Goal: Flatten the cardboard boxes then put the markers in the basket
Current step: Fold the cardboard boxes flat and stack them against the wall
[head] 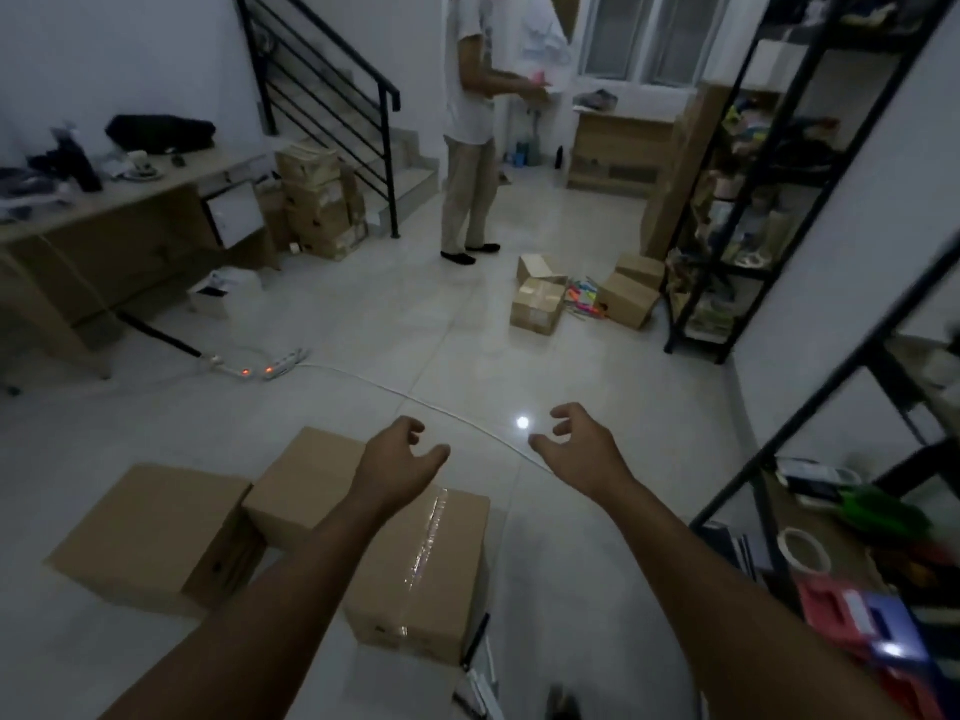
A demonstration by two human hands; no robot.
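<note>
Several closed cardboard boxes lie on the tiled floor. A taped box sits just below my left hand, beside an untaped box and a smaller box. Farther off, a taped box, an open box and a brown box surround a pile of coloured markers. My left hand hovers above the near taped box with curled, spread fingers, holding nothing. My right hand is stretched over bare floor, fingers apart and empty. I see no basket.
A person stands near the stairs. A desk and stacked boxes line the left. A power strip and white cable cross the floor. Black shelving stands on the right.
</note>
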